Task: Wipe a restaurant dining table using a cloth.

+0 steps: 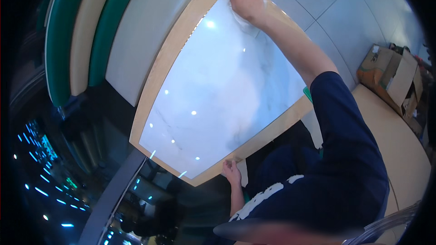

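Observation:
My right hand reaches to the far end of a table with a glossy white marble-look top and a pale wood border. Its fingers are closed on a crumpled white cloth or paper wipe, which lies on the far corner and spreads out under the palm. At the near wood edge is my left hand, its fingertips against the border by the near corner. Nothing shows in the left hand, though its far side is partly hidden.
Green and cream padded bench seating runs along the left side. A beige bench lies at right, with an opened cardboard box beyond it. A small green object is at the table's right edge. Dark glass reflects lights at lower left.

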A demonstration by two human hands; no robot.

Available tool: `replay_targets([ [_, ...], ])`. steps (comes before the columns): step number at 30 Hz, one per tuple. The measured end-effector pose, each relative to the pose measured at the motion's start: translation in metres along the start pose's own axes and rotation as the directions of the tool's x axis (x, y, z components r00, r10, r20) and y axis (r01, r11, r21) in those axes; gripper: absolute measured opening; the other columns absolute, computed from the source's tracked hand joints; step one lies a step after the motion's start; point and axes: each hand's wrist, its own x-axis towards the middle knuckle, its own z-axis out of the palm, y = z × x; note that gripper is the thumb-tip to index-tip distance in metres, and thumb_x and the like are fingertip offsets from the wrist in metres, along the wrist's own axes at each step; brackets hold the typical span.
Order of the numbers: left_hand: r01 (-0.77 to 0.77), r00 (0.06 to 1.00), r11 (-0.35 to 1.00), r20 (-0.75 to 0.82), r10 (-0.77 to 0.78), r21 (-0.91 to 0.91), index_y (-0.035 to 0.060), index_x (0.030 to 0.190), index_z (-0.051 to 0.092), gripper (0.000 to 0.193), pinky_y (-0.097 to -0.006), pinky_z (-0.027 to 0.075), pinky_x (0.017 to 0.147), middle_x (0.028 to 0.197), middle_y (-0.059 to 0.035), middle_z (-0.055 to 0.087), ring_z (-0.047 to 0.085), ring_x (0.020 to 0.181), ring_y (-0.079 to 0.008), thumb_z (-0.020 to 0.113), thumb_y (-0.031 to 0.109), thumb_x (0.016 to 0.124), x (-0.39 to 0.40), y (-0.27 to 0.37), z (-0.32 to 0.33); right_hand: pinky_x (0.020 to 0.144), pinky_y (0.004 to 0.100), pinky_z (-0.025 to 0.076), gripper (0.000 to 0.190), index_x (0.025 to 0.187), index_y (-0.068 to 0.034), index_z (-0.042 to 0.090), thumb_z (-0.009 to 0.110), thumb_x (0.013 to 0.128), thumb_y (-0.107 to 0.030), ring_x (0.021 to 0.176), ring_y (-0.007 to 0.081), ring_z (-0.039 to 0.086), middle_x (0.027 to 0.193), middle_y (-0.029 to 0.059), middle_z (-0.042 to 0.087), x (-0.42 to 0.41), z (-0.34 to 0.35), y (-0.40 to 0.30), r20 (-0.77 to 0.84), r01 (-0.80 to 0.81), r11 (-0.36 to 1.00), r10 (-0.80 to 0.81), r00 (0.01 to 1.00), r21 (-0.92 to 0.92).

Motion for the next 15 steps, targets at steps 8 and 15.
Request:
replay_targets([
  [8,-0.088,0.962,0.996,-0.255,0.093,0.033,-0.0007,0.13,0.051,0.045,-0.0404,0.047,0.095,0.13,-0.0186,0.053,0.058,0.113,-0.0305,0.063,0.021,0.092,-0.029,0.011,0.013,0.074,0.0503,0.048,0.012,0.089,-0.001,0.058,0.05,0.085,-0.01,0.084,0.0397,0.061,0.087,0.0225,0.063,0.07,0.021,-0.008,0.079,0.026,0.998,-0.021,0.997,-0.063],
  [15,-0.179,0.935,0.966,-0.337,0.109,-0.184,-0.0005,0.126,0.054,0.037,-0.0342,0.054,0.081,0.13,-0.0179,0.054,0.061,0.107,-0.0267,0.059,0.008,0.09,-0.044,0.028,0.014,0.08,0.0483,0.048,0.015,0.092,0.0,0.058,0.052,0.086,-0.012,0.092,0.0392,0.061,0.093,0.0229,0.063,0.059,0.038,-0.077,0.127,0.063,0.997,-0.058,0.99,-0.04],
])
